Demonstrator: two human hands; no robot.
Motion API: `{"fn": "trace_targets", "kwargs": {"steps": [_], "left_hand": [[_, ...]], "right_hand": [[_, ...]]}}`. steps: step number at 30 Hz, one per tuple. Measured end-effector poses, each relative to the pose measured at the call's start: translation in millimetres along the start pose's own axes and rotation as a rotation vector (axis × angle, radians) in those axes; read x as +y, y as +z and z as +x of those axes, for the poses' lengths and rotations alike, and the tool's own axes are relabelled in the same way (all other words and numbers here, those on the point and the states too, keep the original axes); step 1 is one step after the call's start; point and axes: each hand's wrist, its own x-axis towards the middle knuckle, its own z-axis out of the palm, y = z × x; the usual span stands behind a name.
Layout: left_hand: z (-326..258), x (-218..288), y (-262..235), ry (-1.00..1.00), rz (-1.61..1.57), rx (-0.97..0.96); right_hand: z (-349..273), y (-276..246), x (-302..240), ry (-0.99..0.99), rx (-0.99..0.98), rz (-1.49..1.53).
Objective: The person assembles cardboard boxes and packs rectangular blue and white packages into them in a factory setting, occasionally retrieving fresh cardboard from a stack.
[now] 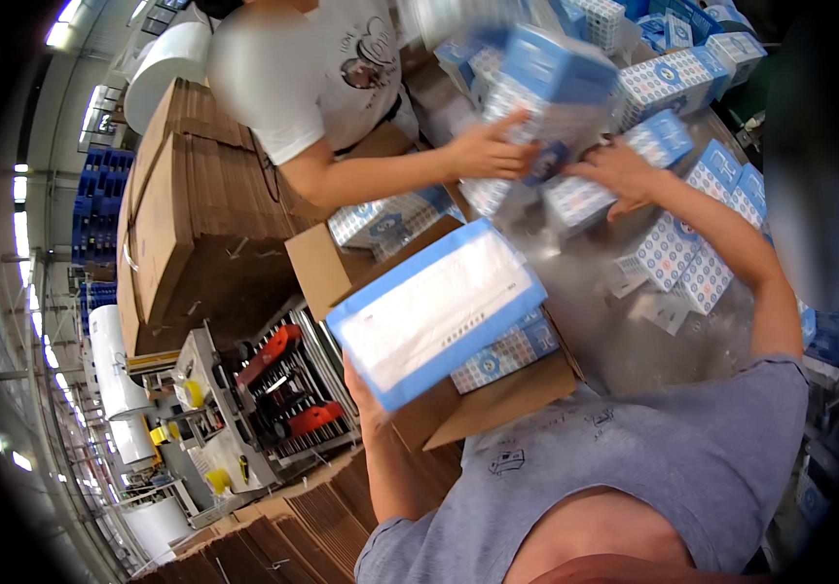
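My left hand point(369, 397) is closed on the near left end of a blue-edged tissue pack point(434, 310) with a white panel on top. That pack is tilted over an open cardboard carton point(507, 401), whose flaps stand out. Inside the carton lie a patterned tissue pack point(507, 356) and more packs point(385, 222) toward its far left. Across the metal table point(600, 321), my right hand point(624, 177) grips another blue-and-white tissue pack point(575, 202) from above, partly covering it. Its fingers are slightly blurred.
Facing me, a co-worker's hand point(492, 151) holds a blurred tissue pack point(558, 83). Several packs point(697, 243) lie to the right, and others point(673, 86) are heaped at the back. Bundled flat cartons point(210, 224) stand left, above a roller conveyor point(317, 375) with red parts.
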Motion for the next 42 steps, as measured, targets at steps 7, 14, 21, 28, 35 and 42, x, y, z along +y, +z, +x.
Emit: {"fn": "trace_targets", "kwargs": {"steps": [7,14,21,28,35,42], "left_hand": [[-18,-25,-15,0.022,0.103,-0.142],[-48,-104,34,0.116,0.915,-0.582],[-20,-259,89,-0.098,1.015,-0.936],[4,-312,51,-0.458,0.823,-0.986],[3,-369,48,-0.2,0.913,-0.977],[14,-405,24,-0.07,0.576,-0.927]], "right_hand": [[8,-21,-45,0.093,0.128,0.099],[-58,-126,-78,0.203,0.753,1.604],[73,-76,-286,-0.189,0.382,1.069],[166,196,-324,-0.132,0.152,0.118],[173,320,-303,-0.131,0.297,0.262],[152,137,-332,0.32,-0.204,0.951]]}}
